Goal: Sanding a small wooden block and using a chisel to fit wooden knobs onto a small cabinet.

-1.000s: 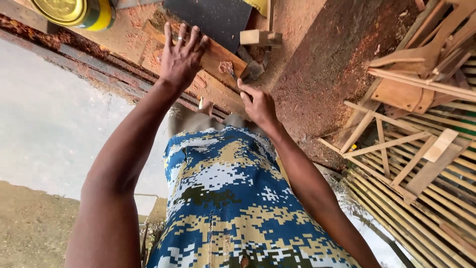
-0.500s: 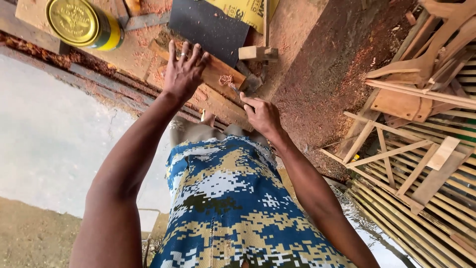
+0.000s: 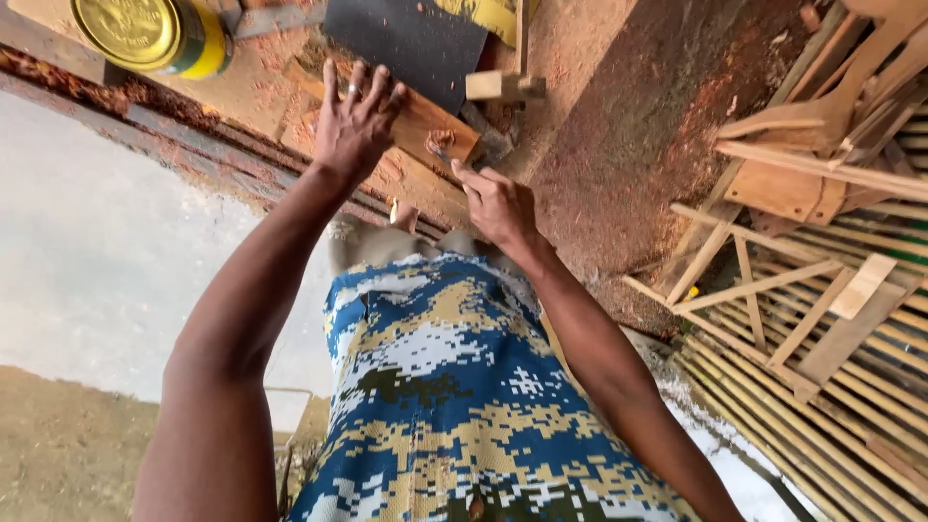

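The left hand (image 3: 356, 124) lies flat, fingers spread, pressing a reddish-brown wooden block (image 3: 425, 121) on the sawdust-strewn tabletop (image 3: 599, 106). The right hand (image 3: 498, 205), arm outstretched, loosely curled, grips nothing visible, its forefinger touching the block's near end.

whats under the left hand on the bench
The left hand lies flat on a reddish wooden block that rests on the sawdust-covered bench. The palm covers the block's left part, so that surface cannot be seen.

Rough wooden block (image 3: 425, 121), glossy metal tin (image 3: 145, 34), matt sandpaper (image 3: 406, 43)
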